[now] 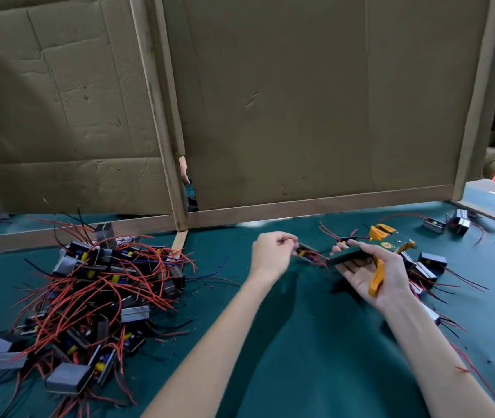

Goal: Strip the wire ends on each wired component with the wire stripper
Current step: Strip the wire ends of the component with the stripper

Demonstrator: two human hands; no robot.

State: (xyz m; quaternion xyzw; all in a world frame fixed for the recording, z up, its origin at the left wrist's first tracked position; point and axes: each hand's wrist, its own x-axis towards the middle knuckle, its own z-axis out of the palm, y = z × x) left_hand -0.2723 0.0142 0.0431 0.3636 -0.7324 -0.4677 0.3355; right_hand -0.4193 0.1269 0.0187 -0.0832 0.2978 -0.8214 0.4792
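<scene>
Left hand (271,255) pinches a wired component (304,253), wires pointing right toward the wire stripper (376,277) gripped in right hand (358,274).

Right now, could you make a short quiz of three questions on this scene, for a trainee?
1. True or false: the right hand holds the wire stripper.
2. Which hand pinches a wired component? A) left hand B) right hand
3. Fill in: the big pile of components lies on the person's ____ side.
Key: 1 true; 2 A; 3 left.
</scene>
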